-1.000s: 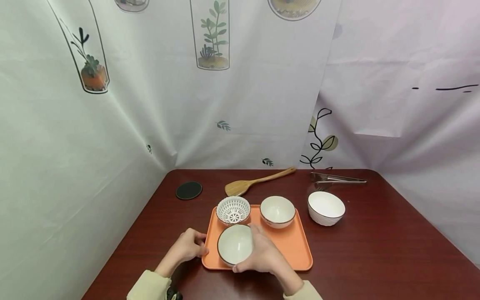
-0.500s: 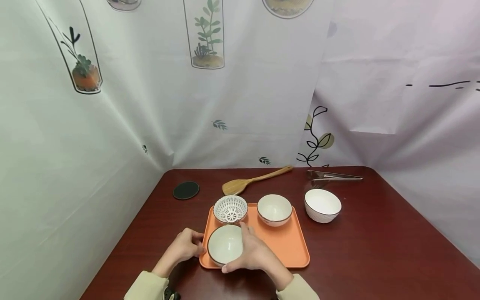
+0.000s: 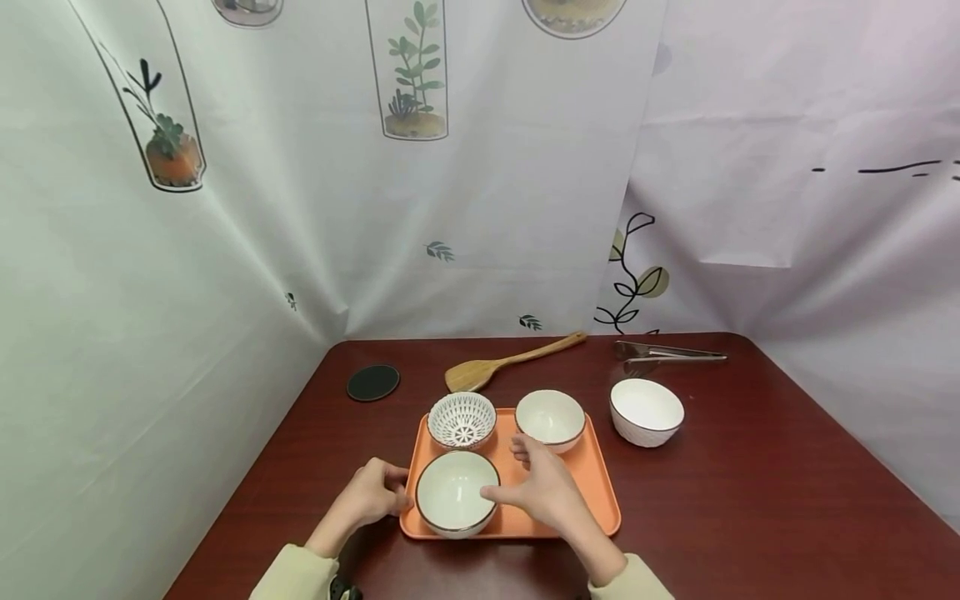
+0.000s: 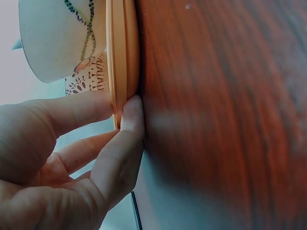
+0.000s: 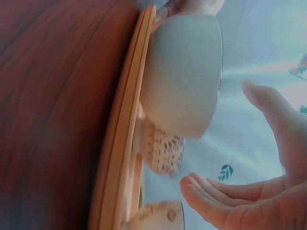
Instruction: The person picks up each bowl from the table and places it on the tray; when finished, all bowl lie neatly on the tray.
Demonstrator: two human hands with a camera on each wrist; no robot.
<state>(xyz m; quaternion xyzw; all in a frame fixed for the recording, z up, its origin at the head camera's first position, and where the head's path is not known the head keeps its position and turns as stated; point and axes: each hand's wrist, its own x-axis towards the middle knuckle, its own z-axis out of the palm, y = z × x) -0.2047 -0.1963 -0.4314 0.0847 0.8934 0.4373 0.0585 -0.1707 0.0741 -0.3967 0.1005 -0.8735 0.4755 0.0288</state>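
An orange tray [image 3: 597, 500] lies on the table with three bowls on it. My left hand [image 3: 371, 492] pinches its left edge; the left wrist view shows the thumb [image 4: 133, 115] low against the tray's side and a finger at the rim. A white bowl with a dark rim [image 3: 455, 492] stands at the front left of the tray. My right hand [image 3: 546, 490] hovers to the right of this bowl, thumb and fingers spread apart, nothing between them. Behind stand a patterned bowl [image 3: 462, 421] at the left and another white bowl [image 3: 550, 417] at the right.
A textured white bowl [image 3: 647, 412] stands on the table [image 3: 720, 500] to the right of the tray. Behind lie a wooden spatula [image 3: 480, 372], metal tongs [image 3: 671, 353] and a dark round coaster [image 3: 372, 382]. A printed cloth backdrop [image 3: 510, 208] rises at the table's far edge.
The white bowl shifted slightly left on the tray under my right hand. That hand then let go and moved right, fingers spread. My left hand stays at the tray's edge.
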